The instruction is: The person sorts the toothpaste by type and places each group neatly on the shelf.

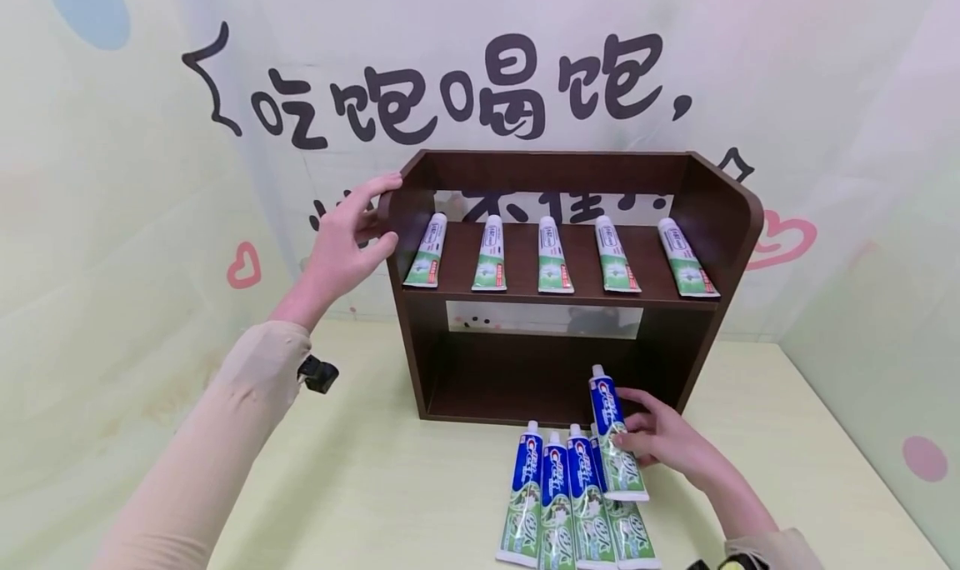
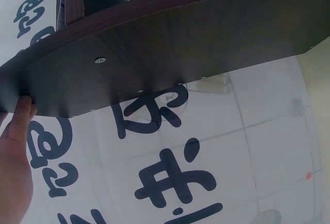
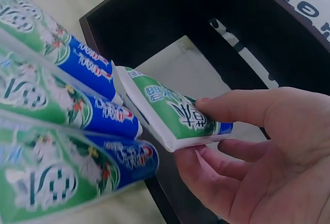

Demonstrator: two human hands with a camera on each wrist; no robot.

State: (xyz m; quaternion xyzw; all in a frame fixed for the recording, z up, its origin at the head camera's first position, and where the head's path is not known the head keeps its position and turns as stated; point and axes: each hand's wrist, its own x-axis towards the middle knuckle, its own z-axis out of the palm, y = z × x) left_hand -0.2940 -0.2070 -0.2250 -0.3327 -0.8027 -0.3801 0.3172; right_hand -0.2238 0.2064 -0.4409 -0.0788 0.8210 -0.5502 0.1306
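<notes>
Fingers of the right hand (image 1: pixel 663 441) pinched a blue toothpaste tube (image 1: pixel 615 437), best slid level into the shelf (image 1: pixel 723 220) that the left hand (image 1: pixel 348 241) gripped.

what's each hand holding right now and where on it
Right hand pinches a blue-and-green toothpaste tube at its flat crimped end; left hand grips the dark wooden shelf at its upper side edge.
</notes>
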